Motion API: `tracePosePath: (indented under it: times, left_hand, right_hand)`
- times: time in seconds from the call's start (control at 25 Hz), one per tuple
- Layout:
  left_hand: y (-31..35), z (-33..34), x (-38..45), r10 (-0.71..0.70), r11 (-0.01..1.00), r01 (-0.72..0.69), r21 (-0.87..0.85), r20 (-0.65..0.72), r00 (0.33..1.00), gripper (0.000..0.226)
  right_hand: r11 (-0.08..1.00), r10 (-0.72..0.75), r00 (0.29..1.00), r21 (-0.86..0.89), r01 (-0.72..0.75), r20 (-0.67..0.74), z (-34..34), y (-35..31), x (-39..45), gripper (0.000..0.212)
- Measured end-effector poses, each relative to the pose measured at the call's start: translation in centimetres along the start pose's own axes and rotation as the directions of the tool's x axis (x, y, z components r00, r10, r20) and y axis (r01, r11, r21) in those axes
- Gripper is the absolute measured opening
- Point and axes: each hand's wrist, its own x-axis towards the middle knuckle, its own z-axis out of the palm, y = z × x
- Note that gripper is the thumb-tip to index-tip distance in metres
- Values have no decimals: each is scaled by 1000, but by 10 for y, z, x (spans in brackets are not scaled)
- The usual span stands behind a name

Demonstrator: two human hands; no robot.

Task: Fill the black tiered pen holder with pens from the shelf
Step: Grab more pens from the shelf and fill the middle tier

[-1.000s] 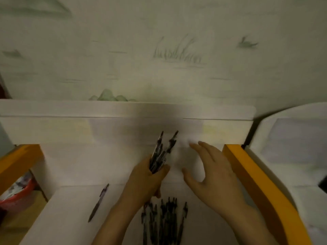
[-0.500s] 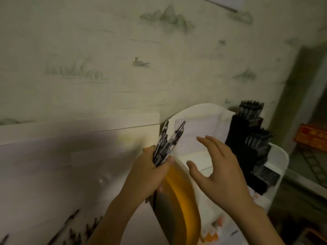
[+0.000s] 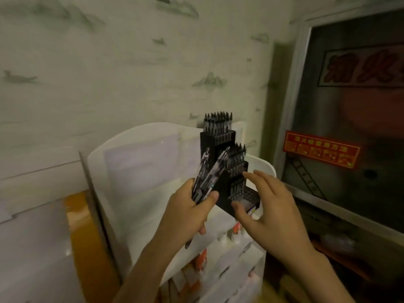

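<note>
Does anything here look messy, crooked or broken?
Nothing stands out. The pens in the black holder stand upright in tidy rows; only its lowest tier shows empty holes. The left hand grips a bunch of pens.

Looking like a stationery shop, retail display corner. Black tiered pen holder (image 3: 220, 171) standing packed w/ identical pens; white display racks (image 3: 238, 256) below carrying rows of small goods. Fire-hose cabinet (image 3: 349, 119) w/ red instruction sign (image 3: 321, 149) sitting beside.

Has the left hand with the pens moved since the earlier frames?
Yes. The left hand carried its pens rightward, from the shelf to the black tiered pen holder.
</note>
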Motion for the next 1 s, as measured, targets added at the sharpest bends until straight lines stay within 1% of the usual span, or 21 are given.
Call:
tracePosePath:
  times: [0.2,0.32,0.44,0.72,0.8,0.88,0.92,1.0]
  left_hand:
    - [19,91,27,-8,1000,10,-25,74,997,13]
    - [18,126,44,-22,999,25,-27,103,994,5]
    - [8,157,67,-73,996,80,-50,127,989,6]
    - [-29,202,146,-130,991,132,-22,94,987,8]
    - [-36,208,167,-167,984,171,-43,81,983,11]
    - [-44,214,185,-189,981,191,-26,65,980,15]
    - [-48,217,192,-197,980,199,-24,59,979,15]
    - [-56,225,203,-224,974,226,-29,55,973,13]
  right_hand:
    - [996,72,997,-45,-72,15,-18,89,3,65]
    - [996,87,996,-37,-87,15,-15,126,10,65]
    - [994,104,994,-40,-103,34,-2,162,25,66]
    - [998,63,994,9,-64,83,47,222,93,61]
    - [993,56,990,91,-68,127,60,233,117,58]
    - [952,71,984,283,-116,162,73,243,137,49]
    - [901,91,982,406,-152,166,78,247,145,43]
    - [760,145,979,617,-203,145,86,254,159,26]
